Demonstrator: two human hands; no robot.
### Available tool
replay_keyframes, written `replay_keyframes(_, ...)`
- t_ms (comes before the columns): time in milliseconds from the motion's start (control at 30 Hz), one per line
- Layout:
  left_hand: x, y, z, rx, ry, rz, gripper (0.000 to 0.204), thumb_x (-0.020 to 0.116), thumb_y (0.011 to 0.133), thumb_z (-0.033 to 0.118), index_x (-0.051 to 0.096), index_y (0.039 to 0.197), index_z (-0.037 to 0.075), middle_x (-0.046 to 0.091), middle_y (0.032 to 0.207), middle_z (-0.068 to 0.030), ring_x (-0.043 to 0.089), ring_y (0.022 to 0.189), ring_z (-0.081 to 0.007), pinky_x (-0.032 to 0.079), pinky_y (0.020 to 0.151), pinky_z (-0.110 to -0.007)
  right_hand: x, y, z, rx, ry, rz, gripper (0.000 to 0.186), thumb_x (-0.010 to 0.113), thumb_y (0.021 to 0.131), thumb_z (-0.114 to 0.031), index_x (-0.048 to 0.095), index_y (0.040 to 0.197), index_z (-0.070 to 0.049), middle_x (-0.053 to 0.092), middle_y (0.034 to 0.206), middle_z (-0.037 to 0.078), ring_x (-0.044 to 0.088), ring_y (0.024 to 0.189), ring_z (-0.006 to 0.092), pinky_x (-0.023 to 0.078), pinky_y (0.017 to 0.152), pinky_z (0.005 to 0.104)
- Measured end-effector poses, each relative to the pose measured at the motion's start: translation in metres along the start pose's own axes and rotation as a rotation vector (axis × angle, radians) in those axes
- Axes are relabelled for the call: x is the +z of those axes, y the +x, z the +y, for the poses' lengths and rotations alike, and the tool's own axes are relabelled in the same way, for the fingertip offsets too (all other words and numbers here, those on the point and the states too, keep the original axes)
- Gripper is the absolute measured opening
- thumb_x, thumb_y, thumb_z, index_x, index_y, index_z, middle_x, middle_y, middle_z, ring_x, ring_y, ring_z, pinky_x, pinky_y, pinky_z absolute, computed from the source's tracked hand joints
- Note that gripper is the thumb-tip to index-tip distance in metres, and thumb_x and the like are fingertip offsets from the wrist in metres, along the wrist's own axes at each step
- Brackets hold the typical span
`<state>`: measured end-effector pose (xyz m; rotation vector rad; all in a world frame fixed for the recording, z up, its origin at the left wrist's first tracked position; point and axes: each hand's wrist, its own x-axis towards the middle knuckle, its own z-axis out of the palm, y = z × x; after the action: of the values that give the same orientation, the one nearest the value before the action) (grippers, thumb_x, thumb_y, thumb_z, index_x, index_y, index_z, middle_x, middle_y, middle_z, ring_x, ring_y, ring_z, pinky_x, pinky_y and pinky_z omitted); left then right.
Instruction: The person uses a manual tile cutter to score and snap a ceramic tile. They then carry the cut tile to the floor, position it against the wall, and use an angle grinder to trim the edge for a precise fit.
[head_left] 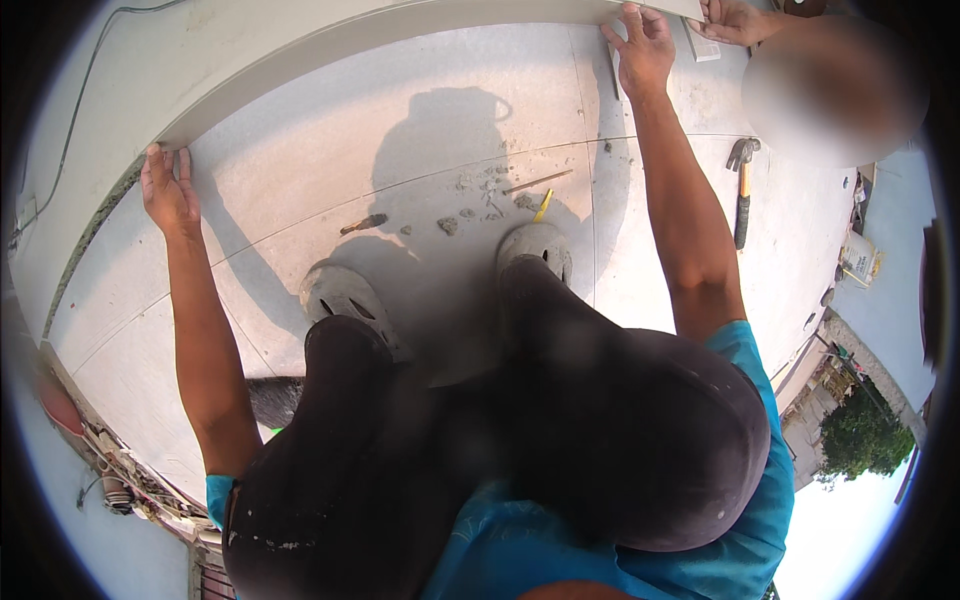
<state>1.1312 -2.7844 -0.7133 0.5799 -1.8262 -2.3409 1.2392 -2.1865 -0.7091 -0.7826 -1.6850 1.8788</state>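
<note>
A long, pale grey strip (pixel 390 30), like a skirting piece, runs along the foot of the wall at the far side. My left hand (pixel 170 190) is at its left end, with fingertips closed against the edge. Toward its right end, my right hand (pixel 645 55) grips the lower edge with thumb and fingers. Another person's hand (pixel 730 20) touches the strip just beyond my right hand. Left of the strip, a rough dark gap (pixel 95 225) shows under the wall. The strip's back side is hidden.
On the tiled floor (pixel 300 215) lie a hammer (pixel 743 190), a short wooden-handled tool (pixel 363 224), a thin stick (pixel 538 182), a yellow piece (pixel 543 206) and mortar crumbs (pixel 448 226). My clogs (pixel 345 300) stand close by. The other person crouches at the upper right; a white bucket (pixel 858 256) stands beyond.
</note>
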Motion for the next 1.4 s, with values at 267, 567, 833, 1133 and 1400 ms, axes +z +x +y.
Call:
replay_keyframes(267, -0.015, 0.020, -0.009, 0.020, 0.049, -0.071, 0.055, 0.067, 0.096, 0.023, 0.039, 0.132, -0.007, 0.047, 0.137, -0.0209, 0.043, 0.135, -0.0327, 0.040, 0.115, -0.045, 0.006, -0.006, -0.003, -0.028, -0.002, 0.005, 0.014, 0.066, 0.094, -0.017, 0.060, 0.101, -0.007, 0.058, 0.091, 0.001, 0.055, 0.079, 0.0096, 0.047, 0.063, 0.0239)
replay_keyframes(567, -0.024, 0.026, -0.009, 0.016, 0.042, -0.109, 0.056, 0.065, 0.096, 0.025, 0.038, 0.133, -0.008, 0.046, 0.139, -0.0217, 0.041, 0.136, -0.0339, 0.039, 0.116, -0.045, 0.008, -0.006, -0.010, -0.001, -0.035, 0.028, 0.013, 0.066, 0.094, -0.018, 0.061, 0.093, -0.006, 0.058, 0.082, 0.000, 0.052, 0.071, 0.0085, 0.045, 0.060, 0.0238)
replay_keyframes(833, -0.018, 0.023, -0.007, 0.014, 0.046, -0.110, 0.056, 0.066, 0.096, 0.026, 0.039, 0.133, -0.007, 0.047, 0.137, -0.0200, 0.042, 0.136, -0.0331, 0.039, 0.116, -0.046, 0.007, -0.001, -0.003, -0.003, 0.027, 0.032, 0.013, 0.066, 0.095, -0.017, 0.060, 0.093, -0.006, 0.057, 0.079, -0.001, 0.051, 0.069, 0.0090, 0.044, 0.061, 0.0231)
replay_keyframes(1133, -0.011, 0.016, 0.000, 0.002, 0.044, -0.111, 0.034, 0.063, 0.098, 0.023, 0.050, 0.121, 0.002, 0.055, 0.126, -0.0116, 0.050, 0.125, -0.0271, 0.044, 0.111, -0.047, -0.004, -0.003, -0.005, 0.035, 0.008, -0.019, 0.018, 0.065, 0.096, -0.020, 0.058, 0.106, -0.007, 0.056, 0.096, 0.002, 0.055, 0.088, 0.0119, 0.049, 0.078, 0.0262)
replay_keyframes(1400, -0.019, -0.016, 0.012, 0.065, 0.293, -0.023, 0.031, 0.070, 0.094, 0.030, 0.059, 0.110, 0.005, 0.061, 0.111, -0.0060, 0.059, 0.107, -0.0208, 0.054, 0.094, -0.039, -0.012, -0.026, -0.010, -0.061, -0.148, -0.053, 0.038, 0.072, 0.091, -0.025, 0.058, 0.113, 0.003, 0.057, 0.113, 0.012, 0.059, 0.105, 0.0199, 0.060, 0.088, 0.0392)
